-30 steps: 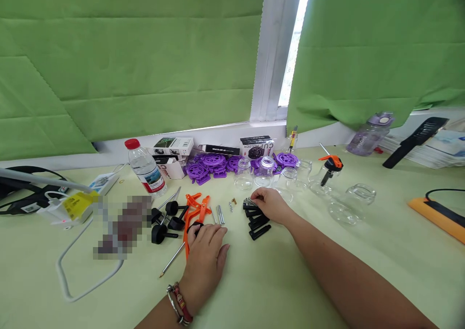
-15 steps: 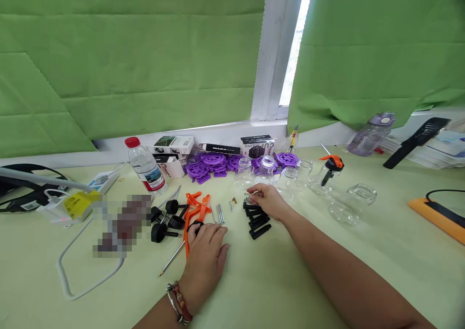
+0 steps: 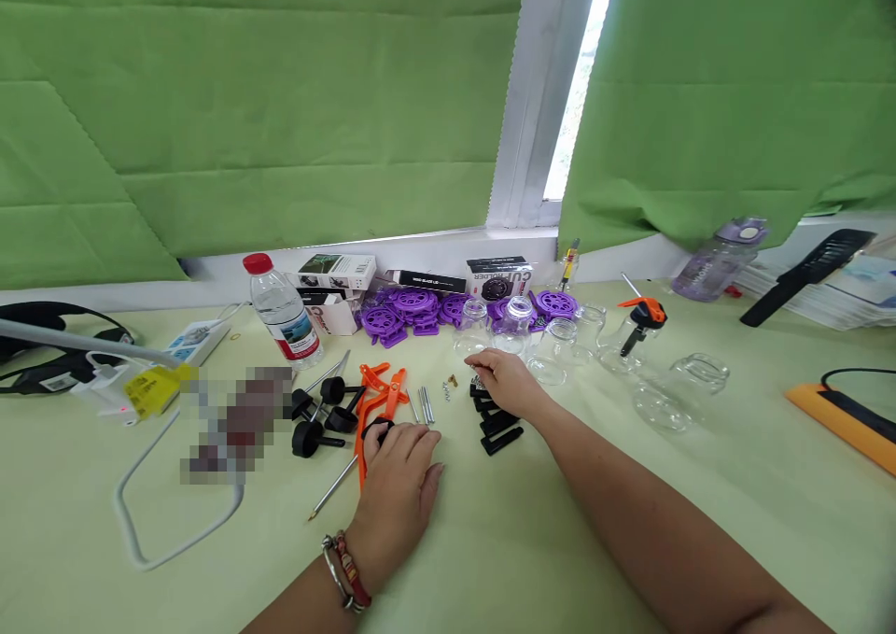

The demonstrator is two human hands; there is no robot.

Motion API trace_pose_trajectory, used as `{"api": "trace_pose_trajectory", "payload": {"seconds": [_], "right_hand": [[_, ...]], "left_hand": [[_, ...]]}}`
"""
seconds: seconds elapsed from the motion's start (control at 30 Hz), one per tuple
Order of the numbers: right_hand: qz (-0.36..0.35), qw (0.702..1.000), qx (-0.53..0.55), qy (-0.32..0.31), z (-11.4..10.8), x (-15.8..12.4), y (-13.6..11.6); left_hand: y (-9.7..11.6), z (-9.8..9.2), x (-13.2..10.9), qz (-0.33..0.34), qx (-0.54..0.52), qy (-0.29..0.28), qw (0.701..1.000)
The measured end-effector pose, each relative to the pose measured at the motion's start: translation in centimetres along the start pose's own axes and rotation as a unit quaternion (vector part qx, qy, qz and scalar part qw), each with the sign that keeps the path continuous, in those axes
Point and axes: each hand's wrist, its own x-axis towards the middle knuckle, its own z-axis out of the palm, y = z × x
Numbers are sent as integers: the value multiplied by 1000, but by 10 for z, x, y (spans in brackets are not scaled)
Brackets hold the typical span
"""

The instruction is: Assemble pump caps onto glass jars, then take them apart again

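My left hand lies low over the table, its fingers curled over a black round part among orange plastic pieces. The fingertips' undersides are hidden. My right hand reaches to a small pile of metal pieces behind several black plastic parts. Its thumb and forefinger come together there; whatever sits between them is too small to make out. Between the hands lie silver pins, a few tiny springs and brass-coloured bits. A screwdriver lies left of my left hand.
Black knobbed parts lie at left, near a red-capped water bottle. Purple wheel-shaped pieces and boxes line the back. Clear containers stand on the right, one beside an orange-and-black assembly. A grey cable loops at left.
My right hand has shifted slightly left at the pile of small metal pieces. The left hand stays over the black round part. The camera view has tilted a little.
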Motion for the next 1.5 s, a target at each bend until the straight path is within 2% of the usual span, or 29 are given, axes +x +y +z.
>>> {"api": "trace_pose_trajectory", "payload": {"seconds": [0.3,0.67,1.27,1.3,1.37,1.43,1.5], "right_hand": [[67,993,92,1,8,2,13],[94,973,211,9,20,4,29],[97,957,271,26,6,-3,22],[98,959,265,33,2,-4,21],[102,977,180,41,-7,-7,18],[106,993,44,39,-15,-10,15],[107,992,-63,27,-20,-13,14]], "left_hand": [[1,-3,0,-9,-3,-3,1000],[2,-5,1,-21,-8,-20,1000],[2,-2,-2,3,7,4,1000],[1,-2,-2,8,9,10,1000],[-3,-3,-3,18,16,37,999],[-9,-9,-3,14,34,87,996],[-17,-18,-3,-16,59,155,986]]}}
